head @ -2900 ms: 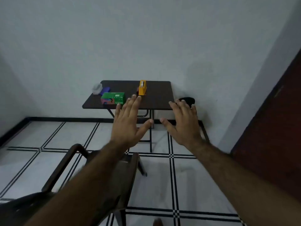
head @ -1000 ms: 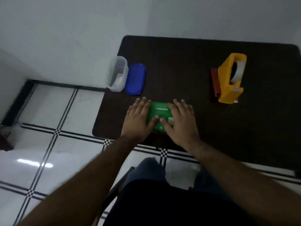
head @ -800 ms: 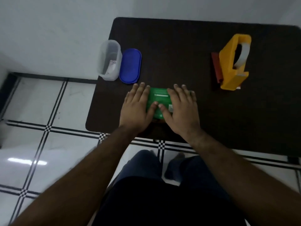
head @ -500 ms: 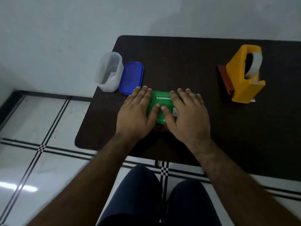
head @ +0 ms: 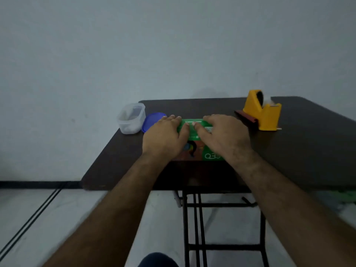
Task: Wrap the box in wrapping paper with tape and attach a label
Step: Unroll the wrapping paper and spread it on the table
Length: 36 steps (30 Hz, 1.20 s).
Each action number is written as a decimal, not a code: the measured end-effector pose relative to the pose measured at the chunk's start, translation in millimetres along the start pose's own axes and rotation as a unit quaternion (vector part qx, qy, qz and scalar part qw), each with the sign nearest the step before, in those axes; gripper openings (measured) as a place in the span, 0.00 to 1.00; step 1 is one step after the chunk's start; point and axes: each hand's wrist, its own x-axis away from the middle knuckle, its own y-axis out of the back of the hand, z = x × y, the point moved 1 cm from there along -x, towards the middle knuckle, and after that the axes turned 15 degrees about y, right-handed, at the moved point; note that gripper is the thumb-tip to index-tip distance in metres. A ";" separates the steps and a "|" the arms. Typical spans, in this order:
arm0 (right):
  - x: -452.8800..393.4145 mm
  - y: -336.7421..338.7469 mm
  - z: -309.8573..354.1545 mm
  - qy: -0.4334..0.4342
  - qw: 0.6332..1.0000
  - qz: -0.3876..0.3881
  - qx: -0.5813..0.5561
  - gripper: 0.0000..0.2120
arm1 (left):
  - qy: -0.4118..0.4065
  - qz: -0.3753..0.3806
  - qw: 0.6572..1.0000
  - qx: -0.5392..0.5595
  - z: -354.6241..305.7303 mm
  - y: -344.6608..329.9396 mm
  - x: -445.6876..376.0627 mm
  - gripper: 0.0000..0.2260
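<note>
We are pressing both hands, left (head: 163, 138) and right (head: 224, 136), flat with released grip on the green rectangular cardboard box (head: 194, 130) lying on the dark worktop (head: 308, 151).

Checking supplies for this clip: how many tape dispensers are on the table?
1. The yellow tape dispenser stands at the table's far right, beyond the right hand. No others show, though the hands cover part of the green box.
</note>
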 end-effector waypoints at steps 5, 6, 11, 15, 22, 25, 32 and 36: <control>24.1 8.2 15.0 -0.033 0.999 -0.006 0.007 0.35 | 0.004 -0.026 0.999 0.037 -2.8 12.7 21.7 0.21; 29.1 10.2 18.3 -0.036 0.999 -0.004 0.007 0.34 | 0.000 -0.039 0.998 0.044 -3.3 17.9 28.1 0.21; 32.9 12.4 33.7 -0.053 0.998 0.014 0.019 0.32 | 0.015 -0.025 0.999 0.034 0.6 32.3 38.8 0.21; 27.0 8.7 61.0 -0.030 0.999 0.006 0.029 0.32 | 0.027 -0.021 0.999 0.021 31.0 37.9 31.7 0.22; 10.0 -17.0 112.6 0.046 0.999 -0.018 0.016 0.24 | 0.055 -0.017 0.998 -0.032 103.9 61.1 18.0 0.23; 5.4 -12.9 104.6 0.079 0.996 -0.007 -0.026 0.22 | 0.051 -0.019 0.995 -0.085 108.8 69.2 14.4 0.22; 6.3 0.0 26.6 0.087 0.986 -0.067 -0.122 0.22 | -0.091 -0.150 0.983 -0.062 38.5 64.2 18.2 0.18; 12.4 10.7 -36.2 0.048 0.988 -0.108 -0.095 0.21 | -0.155 -0.128 0.979 -0.045 -35.2 35.0 19.3 0.17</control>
